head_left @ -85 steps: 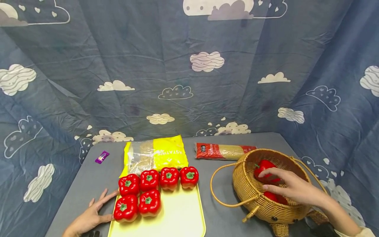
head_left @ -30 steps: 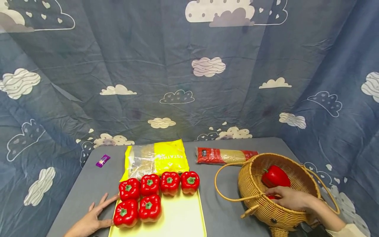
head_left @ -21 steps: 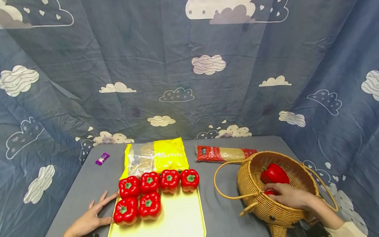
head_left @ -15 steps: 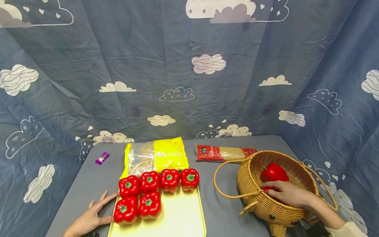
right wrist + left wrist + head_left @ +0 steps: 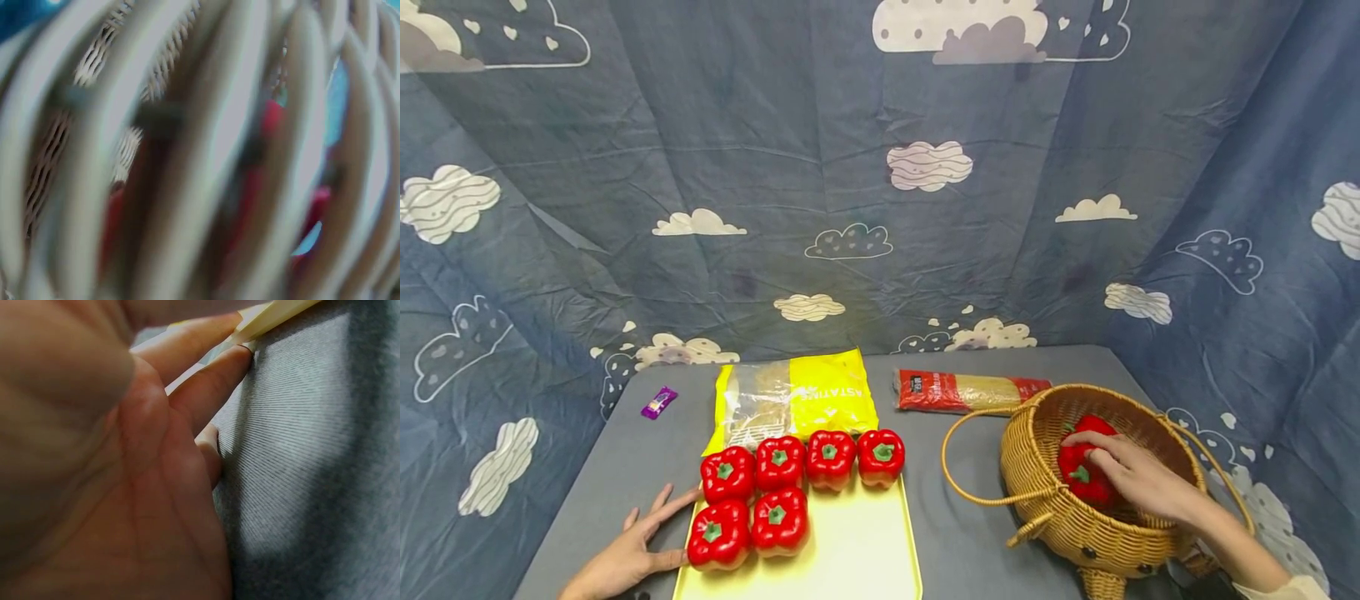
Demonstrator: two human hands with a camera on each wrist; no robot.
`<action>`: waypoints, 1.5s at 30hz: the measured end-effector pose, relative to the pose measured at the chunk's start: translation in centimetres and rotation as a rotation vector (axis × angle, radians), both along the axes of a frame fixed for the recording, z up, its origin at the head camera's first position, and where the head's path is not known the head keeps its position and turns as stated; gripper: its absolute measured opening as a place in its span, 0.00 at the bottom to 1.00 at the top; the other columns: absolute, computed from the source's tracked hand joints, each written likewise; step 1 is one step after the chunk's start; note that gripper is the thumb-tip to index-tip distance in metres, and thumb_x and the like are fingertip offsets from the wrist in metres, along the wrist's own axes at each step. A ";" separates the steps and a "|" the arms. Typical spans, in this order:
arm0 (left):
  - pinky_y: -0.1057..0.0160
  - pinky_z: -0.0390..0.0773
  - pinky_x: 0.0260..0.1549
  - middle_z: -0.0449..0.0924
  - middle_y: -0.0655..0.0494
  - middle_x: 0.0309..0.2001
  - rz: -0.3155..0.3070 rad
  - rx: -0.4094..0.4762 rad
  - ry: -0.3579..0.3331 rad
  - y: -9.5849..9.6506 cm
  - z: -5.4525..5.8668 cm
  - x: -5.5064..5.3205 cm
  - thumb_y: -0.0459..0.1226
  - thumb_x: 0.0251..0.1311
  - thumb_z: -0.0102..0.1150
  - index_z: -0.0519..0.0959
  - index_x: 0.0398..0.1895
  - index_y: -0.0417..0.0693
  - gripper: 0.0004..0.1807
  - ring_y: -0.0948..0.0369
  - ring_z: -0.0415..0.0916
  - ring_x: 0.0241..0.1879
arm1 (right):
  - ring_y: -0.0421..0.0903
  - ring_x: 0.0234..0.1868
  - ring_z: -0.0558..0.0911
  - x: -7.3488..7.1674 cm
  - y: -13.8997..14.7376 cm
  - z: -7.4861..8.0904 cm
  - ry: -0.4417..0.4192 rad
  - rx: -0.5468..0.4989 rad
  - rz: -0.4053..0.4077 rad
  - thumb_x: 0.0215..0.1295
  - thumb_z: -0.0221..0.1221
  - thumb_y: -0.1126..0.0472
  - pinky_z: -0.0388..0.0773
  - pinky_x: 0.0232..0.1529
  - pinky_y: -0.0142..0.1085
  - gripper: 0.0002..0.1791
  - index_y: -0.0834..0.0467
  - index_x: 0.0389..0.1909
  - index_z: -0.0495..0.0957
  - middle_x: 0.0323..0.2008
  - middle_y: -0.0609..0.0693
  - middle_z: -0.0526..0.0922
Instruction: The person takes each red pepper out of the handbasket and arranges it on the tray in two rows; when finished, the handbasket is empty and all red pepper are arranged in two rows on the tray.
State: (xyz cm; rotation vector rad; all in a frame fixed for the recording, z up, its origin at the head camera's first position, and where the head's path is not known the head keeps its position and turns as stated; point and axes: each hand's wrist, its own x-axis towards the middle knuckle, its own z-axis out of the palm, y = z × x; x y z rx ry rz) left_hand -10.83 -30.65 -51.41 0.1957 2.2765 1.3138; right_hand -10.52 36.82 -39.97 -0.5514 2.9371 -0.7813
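In the head view my right hand (image 5: pixel 1142 479) reaches into a wicker basket (image 5: pixel 1030 458) and grips a red bell pepper (image 5: pixel 1086 483) with its green stem showing. Behind that one sits a second red pepper (image 5: pixel 1093 425), partly hidden by my fingers. Wicker strands fill the right wrist view, with red behind them. My left hand (image 5: pixel 632 550) lies at the left edge of a pale yellow tray (image 5: pixel 857 550), fingers spread and straight, touching its rim. Several red bell peppers (image 5: pixel 780 521) stand stem up in two rows on the tray.
A yellow pasta bag (image 5: pixel 831 392) lies behind the tray, against the back row. Farther right is a red noodle packet (image 5: pixel 985 392) behind the basket. A small purple wrapped candy (image 5: pixel 659 402) lies at the far left. The basket's looped handle (image 5: pixel 946 467) sticks out toward the tray.
My right hand has gone down into the basket, taken hold of the nearer pepper and raised it a little, its stem now showing. The left hand and the tray's peppers stay put.
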 end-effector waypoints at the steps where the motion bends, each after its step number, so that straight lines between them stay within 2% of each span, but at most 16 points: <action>1: 0.27 0.07 0.59 0.32 0.25 0.77 -0.005 0.003 0.001 0.0 0.0 0.0 0.39 0.57 0.71 0.57 0.77 0.37 0.47 0.31 0.16 0.74 | 0.36 0.46 0.78 0.1 0.0 0.2 -0.006 -0.005 -0.033 0.80 0.44 0.63 0.77 0.40 0.34 0.16 0.55 0.56 0.79 0.49 0.48 0.83; 5: 0.27 0.07 0.59 0.32 0.26 0.77 -0.011 0.007 -0.006 0.0 0.0 0.0 0.39 0.58 0.70 0.56 0.77 0.37 0.47 0.31 0.16 0.74 | 0.48 0.51 0.82 0.2 -0.2 1.0 -0.055 -0.050 -0.135 0.83 0.35 0.59 0.79 0.40 0.33 0.21 0.58 0.60 0.75 0.54 0.55 0.82; 10: 0.26 0.08 0.59 0.35 0.26 0.77 -0.013 -0.008 0.016 0.0 -0.1 -0.1 0.39 0.58 0.71 0.57 0.77 0.37 0.47 0.30 0.17 0.74 | 0.26 0.50 0.75 0.1 -0.6 1.8 -0.009 -0.152 -0.190 0.83 0.35 0.59 0.76 0.41 0.24 0.21 0.62 0.61 0.72 0.56 0.58 0.79; 13: 0.25 0.08 0.59 0.35 0.25 0.77 -0.011 -0.010 0.019 0.0 -0.1 0.0 0.39 0.58 0.71 0.57 0.77 0.37 0.47 0.30 0.18 0.75 | 0.18 0.49 0.70 0.1 -0.9 2.1 0.036 -0.209 -0.213 0.83 0.36 0.58 0.73 0.42 0.19 0.20 0.62 0.61 0.72 0.56 0.55 0.77; 21: 0.25 0.09 0.59 0.32 0.24 0.76 -0.008 -0.040 0.007 0.0 -0.1 -0.2 0.39 0.57 0.71 0.57 0.76 0.36 0.47 0.29 0.18 0.74 | 0.20 0.48 0.71 0.0 -1.8 2.9 0.091 -0.307 -0.222 0.82 0.33 0.61 0.72 0.43 0.17 0.21 0.61 0.59 0.73 0.51 0.34 0.74; 24: 0.24 0.10 0.59 0.34 0.24 0.76 -0.005 -0.042 0.013 0.1 0.0 -0.2 0.39 0.57 0.71 0.57 0.76 0.35 0.47 0.29 0.18 0.74 | 0.20 0.48 0.72 -0.1 -2.1 3.4 0.070 -0.375 -0.215 0.82 0.32 0.61 0.72 0.43 0.17 0.22 0.63 0.60 0.72 0.50 0.26 0.73; 27: 0.23 0.11 0.58 0.36 0.23 0.76 -0.021 -0.027 0.032 -0.1 -0.1 -0.2 0.38 0.57 0.71 0.57 0.76 0.34 0.47 0.28 0.18 0.74 | 0.23 0.47 0.76 0.1 -2.3 3.9 0.023 -0.465 -0.198 0.83 0.30 0.58 0.76 0.43 0.20 0.24 0.65 0.62 0.69 0.49 0.25 0.75; 28: 0.23 0.11 0.59 0.40 0.29 0.78 -0.018 -0.019 0.033 -0.4 -0.7 -0.4 0.39 0.57 0.71 0.59 0.77 0.39 0.46 0.39 0.16 0.77 | 0.24 0.47 0.77 0.2 -2.4 4.1 0.007 -0.490 -0.191 0.84 0.30 0.56 0.77 0.43 0.21 0.24 0.65 0.63 0.68 0.49 0.26 0.75; 30: 0.24 0.10 0.59 0.41 0.32 0.79 -0.021 -0.005 0.038 -1.0 -1.8 -0.8 0.42 0.57 0.71 0.60 0.77 0.43 0.46 0.68 0.16 0.78 | 0.28 0.47 0.80 0.5 -2.6 4.5 -0.016 -0.541 -0.166 0.84 0.30 0.54 0.80 0.42 0.24 0.24 0.60 0.65 0.67 0.50 0.30 0.76; 32: 0.25 0.09 0.60 0.42 0.34 0.79 -0.014 -0.006 0.031 -1.4 -2.5 -1.0 0.44 0.56 0.71 0.61 0.77 0.47 0.46 0.93 0.21 0.66 | 0.29 0.48 0.81 0.6 -2.8 4.9 -0.032 -0.573 -0.139 0.84 0.31 0.53 0.82 0.43 0.25 0.23 0.57 0.66 0.66 0.52 0.32 0.76; 34: 0.26 0.08 0.59 0.41 0.34 0.79 -0.012 0.000 0.026 -1.5 -2.7 -1.1 0.44 0.56 0.71 0.61 0.77 0.46 0.46 0.94 0.21 0.66 | 0.30 0.49 0.82 0.8 -3.2 5.3 -0.046 -0.593 -0.114 0.84 0.31 0.52 0.83 0.43 0.27 0.22 0.53 0.68 0.66 0.54 0.33 0.76; 35: 0.25 0.09 0.59 0.38 0.27 0.78 -0.017 -0.001 0.025 -1.3 -2.3 -0.9 0.43 0.56 0.71 0.59 0.77 0.42 0.47 0.82 0.16 0.73 | 0.31 0.49 0.82 0.9 -3.4 5.4 -0.047 -0.597 -0.104 0.84 0.31 0.52 0.83 0.44 0.28 0.22 0.52 0.68 0.66 0.55 0.34 0.75; 36: 0.24 0.09 0.59 0.38 0.26 0.77 -0.018 -0.007 0.024 -1.0 -1.8 -0.7 0.42 0.56 0.71 0.59 0.77 0.40 0.47 0.67 0.14 0.77 | 0.31 0.49 0.82 1.0 -3.6 5.6 -0.048 -0.595 -0.097 0.84 0.32 0.53 0.83 0.43 0.28 0.22 0.52 0.69 0.65 0.56 0.34 0.75; 38: 0.23 0.10 0.58 0.37 0.25 0.77 -0.021 -0.018 0.020 -0.5 -1.0 -0.3 0.40 0.57 0.71 0.57 0.76 0.36 0.48 0.37 0.14 0.77 | 0.31 0.49 0.82 1.2 -4.1 5.8 -0.026 -0.570 -0.094 0.84 0.32 0.53 0.84 0.42 0.29 0.22 0.52 0.69 0.65 0.55 0.34 0.75; 39: 0.22 0.11 0.57 0.37 0.24 0.76 -0.025 -0.014 0.028 -0.3 -0.7 -0.2 0.38 0.57 0.71 0.56 0.76 0.34 0.47 0.27 0.18 0.73 | 0.32 0.48 0.82 1.2 -4.4 5.9 -0.012 -0.560 -0.091 0.84 0.32 0.54 0.84 0.42 0.29 0.22 0.53 0.69 0.65 0.55 0.34 0.75; 45: 0.22 0.12 0.58 0.38 0.23 0.76 -0.024 -0.015 0.052 0.0 -0.2 0.0 0.37 0.57 0.71 0.58 0.75 0.33 0.46 0.27 0.19 0.73 | 0.32 0.49 0.80 1.4 -5.7 6.0 0.033 -0.514 -0.080 0.84 0.35 0.57 0.84 0.43 0.29 0.22 0.58 0.71 0.62 0.56 0.38 0.73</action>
